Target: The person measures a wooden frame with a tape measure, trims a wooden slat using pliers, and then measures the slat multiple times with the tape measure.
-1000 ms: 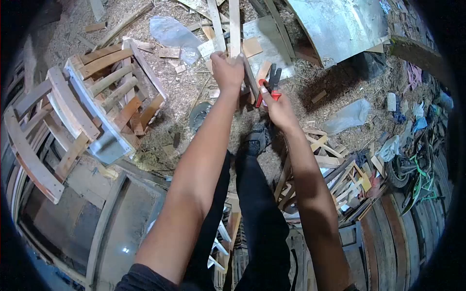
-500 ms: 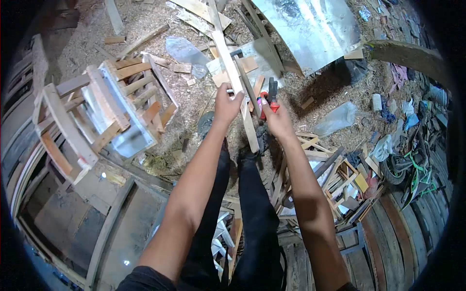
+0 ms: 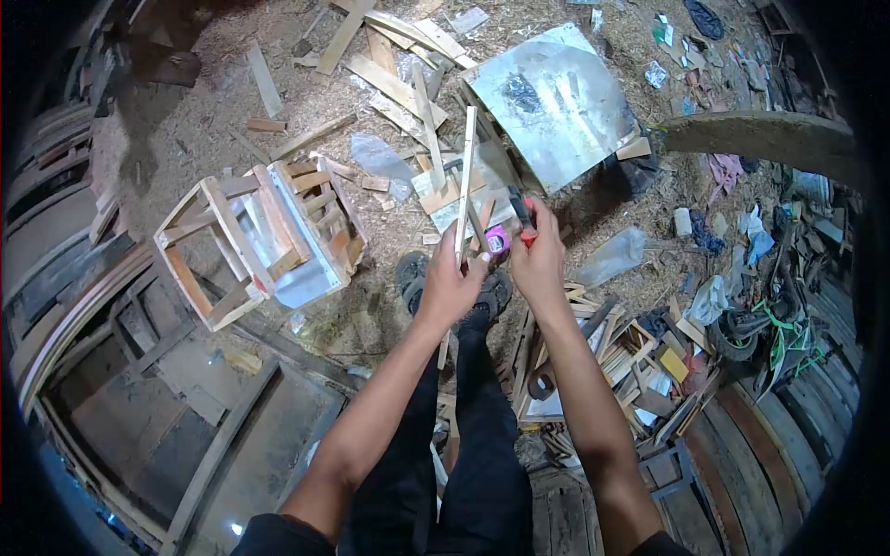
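My left hand (image 3: 448, 284) is closed round a long, thin wooden strip (image 3: 467, 167), which points away from me and passes down below the hand between my legs. Beside it my right hand (image 3: 540, 258) grips red-handled pliers (image 3: 527, 221) with a dark head that points forward. Between the two hands a pink tape measure (image 3: 498, 241) shows, close to the left fingertips. Underneath the strip lies a pale board (image 3: 491, 167) on the ground, with short wood pieces on it. My shoes stand just behind the hands.
Wooden frames (image 3: 255, 236) stand to the left. A box with a shiny metal sheet top (image 3: 556, 102) is ahead, near a curved beam (image 3: 751, 135). Offcuts (image 3: 640, 361) pile up at right by a small bike (image 3: 774, 334). Loose planks (image 3: 389, 83) lie on sawdust ahead.
My view has shifted, so more floor ahead shows. The wooden strip has turned more upright in view, and my right hand with the pliers has moved slightly away from it.
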`<state>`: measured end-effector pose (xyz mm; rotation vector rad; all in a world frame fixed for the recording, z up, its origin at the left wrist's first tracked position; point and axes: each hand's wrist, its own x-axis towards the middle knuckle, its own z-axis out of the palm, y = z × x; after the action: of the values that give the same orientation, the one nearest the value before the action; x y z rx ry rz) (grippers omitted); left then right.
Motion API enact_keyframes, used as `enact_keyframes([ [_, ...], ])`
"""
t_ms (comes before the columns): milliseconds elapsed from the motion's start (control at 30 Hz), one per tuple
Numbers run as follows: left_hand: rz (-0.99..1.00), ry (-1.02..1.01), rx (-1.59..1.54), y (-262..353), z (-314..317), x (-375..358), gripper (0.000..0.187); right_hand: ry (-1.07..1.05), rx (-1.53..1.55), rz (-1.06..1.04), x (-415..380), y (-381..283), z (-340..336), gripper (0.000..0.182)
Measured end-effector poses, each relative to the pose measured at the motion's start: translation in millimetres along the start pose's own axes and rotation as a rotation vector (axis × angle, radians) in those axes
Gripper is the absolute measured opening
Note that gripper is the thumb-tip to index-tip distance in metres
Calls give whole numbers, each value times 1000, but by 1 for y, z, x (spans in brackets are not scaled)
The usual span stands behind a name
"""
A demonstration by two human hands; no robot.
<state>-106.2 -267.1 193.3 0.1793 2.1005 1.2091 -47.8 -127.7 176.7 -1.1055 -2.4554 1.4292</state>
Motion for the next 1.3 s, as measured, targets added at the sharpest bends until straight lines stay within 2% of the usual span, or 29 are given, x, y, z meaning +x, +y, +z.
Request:
enact_keyframes([
  [33,1,-3,-4,6,1,-2,58,88,-231,-106,3,-10,-6,49],
  [67,75,13,38,10,2,-2,59,133,-271,-124,8,-12,-6,59],
  [100,149,29,81,11,4,-2,61,135,-273,-122,14,-13,-8,59],
  [200,193,28,159,14,10,-6,65,157,-463,-149,35,-16,-15,60],
  [367,172,41,228,24,15,-19,68,205,-544,-199,55,-10,-22,60],
  [467,186,30,266,29,15,-24,69,215,-620,-215,59,-9,-24,69],
  [533,182,26,285,33,14,-29,69,194,-674,-215,60,-9,-26,59],
  [633,87,-10,313,39,12,-36,68,227,-726,-278,61,-7,-25,59],
  [767,24,-34,354,45,10,-45,68,239,-734,-335,62,-1,-23,61],
  [867,15,-41,336,41,12,-49,68,239,-710,-383,61,3,-23,54],
  [933,32,-28,302,40,12,-49,67,165,-659,-322,61,3,-22,47],
  [1067,30,-9,292,38,11,-49,64,151,-651,-371,59,2,-24,42],
  [1133,37,-4,278,37,9,-47,63,11,-596,-290,59,4,-25,40],
  [1167,43,-7,267,37,7,-46,62,10,-596,-289,59,7,-25,40],
  [1233,46,-9,256,32,3,-44,61,-50,-407,-329,62,12,-25,35],
  [1267,136,8,256,24,2,-43,60,-51,-406,-328,61,15,-26,35],
  [1300,222,25,256,15,0,-42,58,-204,-218,-210,59,13,-27,31],
])
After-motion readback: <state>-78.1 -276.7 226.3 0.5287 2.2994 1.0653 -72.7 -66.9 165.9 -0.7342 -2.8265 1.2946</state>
